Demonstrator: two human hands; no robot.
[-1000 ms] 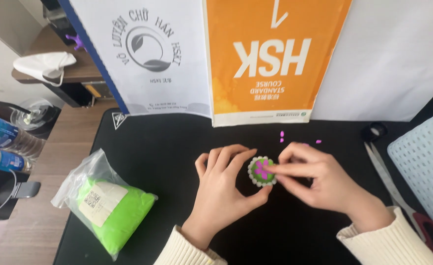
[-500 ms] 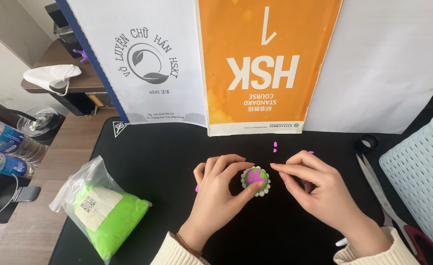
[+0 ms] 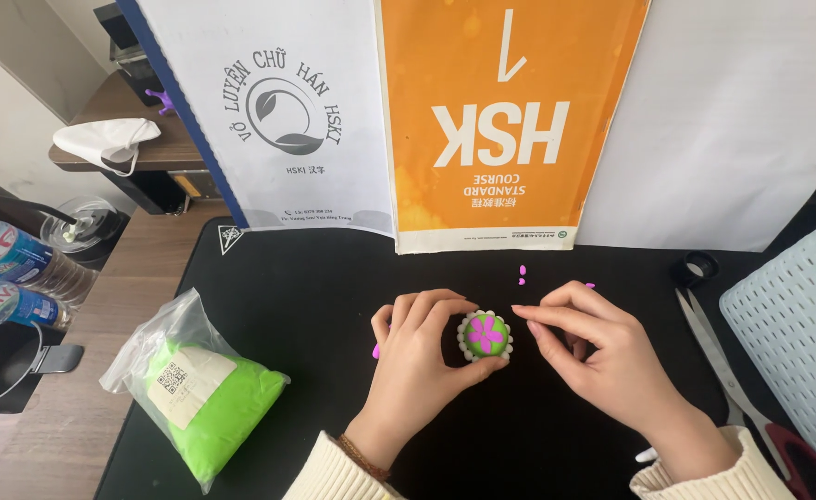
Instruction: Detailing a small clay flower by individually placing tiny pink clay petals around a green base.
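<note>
My left hand (image 3: 417,361) cups a small round green clay disc (image 3: 485,334) on the black mat (image 3: 287,306), thumb and fingers around its side. The disc has a white beaded rim and a pink flower on top. My right hand (image 3: 593,347) sits just right of the disc with its fingertips pinched together and pointing at the disc's edge, not touching it. Tiny pink clay bits (image 3: 522,273) lie on the mat behind the disc, and one more pink bit (image 3: 376,351) shows beside my left hand.
A clear bag of bright green clay (image 3: 199,398) lies at front left. Scissors (image 3: 718,347) and a white perforated basket (image 3: 792,343) stand at the right. An orange book (image 3: 500,120) and a white book (image 3: 269,111) lean upright behind the mat. Water bottles (image 3: 10,278) are at far left.
My right hand has drawn back a little from the top of the disc, leaving the pink flower uncovered. The camera view has shifted slightly; my left hand keeps its hold.
</note>
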